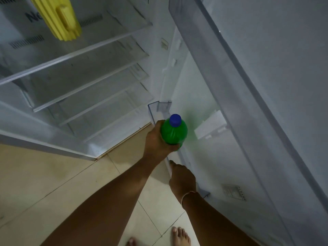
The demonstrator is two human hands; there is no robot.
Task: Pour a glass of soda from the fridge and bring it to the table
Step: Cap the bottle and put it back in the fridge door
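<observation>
A green soda bottle (174, 133) with a blue cap (175, 120) stands upright at the lower bin of the open fridge door. My left hand (158, 139) grips the bottle around its body from the left. My right hand (182, 178) is just below, with its fingers on the clear front rim of the door bin (158, 108); whether they curl round the rim is hidden. No glass or table is in view.
The fridge interior (79, 71) at left has several bare glass shelves and a yellow container (58, 16) on the top one. The open door (248, 103) fills the right side. Beige floor tiles (53, 183) and my bare feet (180, 236) are below.
</observation>
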